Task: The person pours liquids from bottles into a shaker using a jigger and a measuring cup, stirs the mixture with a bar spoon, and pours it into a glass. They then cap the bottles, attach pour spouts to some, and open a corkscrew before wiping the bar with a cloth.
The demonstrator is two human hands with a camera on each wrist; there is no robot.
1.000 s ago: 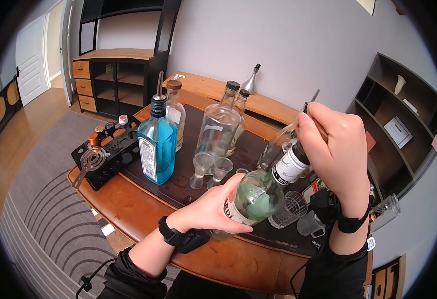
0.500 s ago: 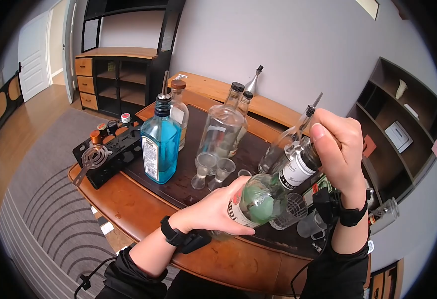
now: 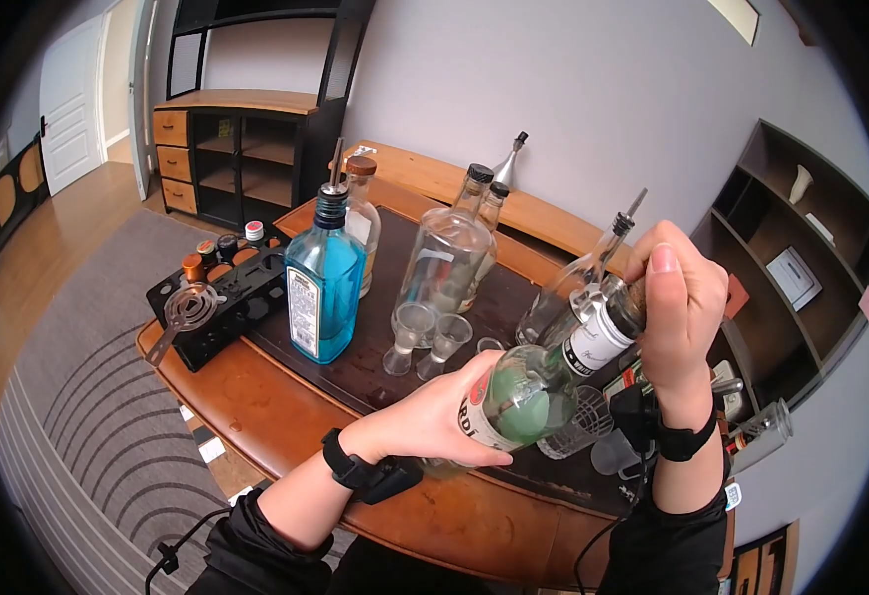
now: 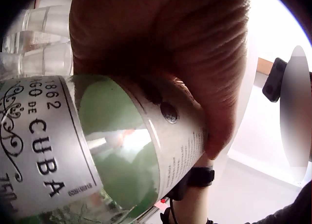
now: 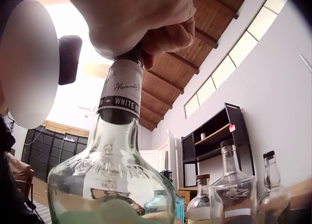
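Note:
My left hand (image 3: 425,416) grips the body of a green-tinted glass rum bottle (image 3: 529,392), which leans with its neck up to the right. In the left wrist view, the bottle's label (image 4: 44,141) reads CUBA and the palm lies against the glass. My right hand (image 3: 681,307) curls round the dark cap (image 3: 626,315) at the top of the neck, thumb uppermost. The right wrist view shows the fingers (image 5: 168,38) bent over the cap, above a white neck band (image 5: 122,87). Much of the cap is hidden by the hand.
A blue bottle with pourer (image 3: 325,288), a large clear bottle (image 3: 439,258) and small glasses (image 3: 449,342) stand on the table (image 3: 256,426). To the left are a black rack (image 3: 241,288) and a strainer (image 3: 189,307). Behind the right hand stands another pourer-topped bottle (image 3: 563,288).
My right hand has turned at the cap, its thumb now higher, and more of the bottle's top shows. Bottle and left hand have shifted slightly right in the view.

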